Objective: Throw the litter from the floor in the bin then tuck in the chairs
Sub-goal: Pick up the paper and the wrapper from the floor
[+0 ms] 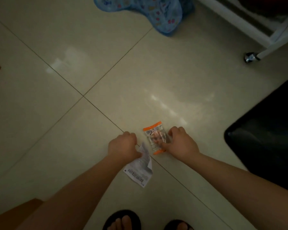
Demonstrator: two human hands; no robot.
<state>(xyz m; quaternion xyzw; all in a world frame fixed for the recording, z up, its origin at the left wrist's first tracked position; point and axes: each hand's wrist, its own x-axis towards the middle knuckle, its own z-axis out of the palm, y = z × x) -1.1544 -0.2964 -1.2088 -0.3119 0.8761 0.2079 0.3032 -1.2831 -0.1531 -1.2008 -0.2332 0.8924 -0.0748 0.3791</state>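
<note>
A white printed paper slip [140,170] hangs from my left hand [123,146], whose fingers are closed on its upper end. Right of it lies a clear plastic wrapper with orange ends [155,138] on the pale tiled floor [73,113]. My right hand [181,143] is down on the wrapper's right side, fingers pinching its edge and thumb on its lower part. The wrapper looks flat against the tile. No bin or chair is clearly in view.
A black rounded object [264,135] fills the right side. A white frame on a caster wheel [251,57] stands at the top right, next to a blue patterned fabric item [148,12]. Wooden edges [15,213] show at bottom left. My sandalled feet [123,221] are below.
</note>
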